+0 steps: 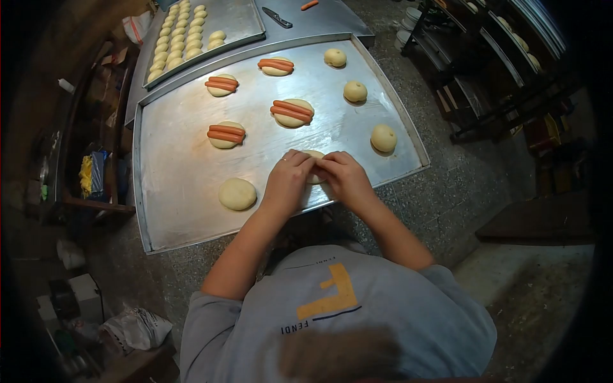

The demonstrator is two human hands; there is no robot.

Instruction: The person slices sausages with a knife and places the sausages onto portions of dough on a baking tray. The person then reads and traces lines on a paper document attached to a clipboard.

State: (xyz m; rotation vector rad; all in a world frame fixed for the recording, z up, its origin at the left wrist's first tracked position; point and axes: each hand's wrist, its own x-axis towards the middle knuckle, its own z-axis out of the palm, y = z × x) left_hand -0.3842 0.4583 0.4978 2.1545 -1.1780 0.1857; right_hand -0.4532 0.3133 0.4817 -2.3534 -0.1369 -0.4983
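Both my hands meet over a piece of dough (pixel 313 154) near the front edge of a metal baking tray (pixel 172 210). My left hand (pixel 292 179) curls its fingers onto the dough's left side. From the right, my right hand (pixel 347 175) presses with bent fingers and thumb. Much of this dough is hidden beneath them. A flattened dough round (pixel 237 194) lies just left of my left hand. Farther back, several dough rounds carry sausage pieces (pixel 292 111) laid side by side. Three dough balls (pixel 384 138) stand along the tray's right side.
Behind lies a second tray (pixel 236 25) with rows of small dough balls (pixel 181 32). A knife (pixel 277 17) and a single sausage (pixel 309 5) rest on the metal table (pixel 332 22). A dark rack (pixel 472 70) stands at right, shelves (pixel 96 127) at left.
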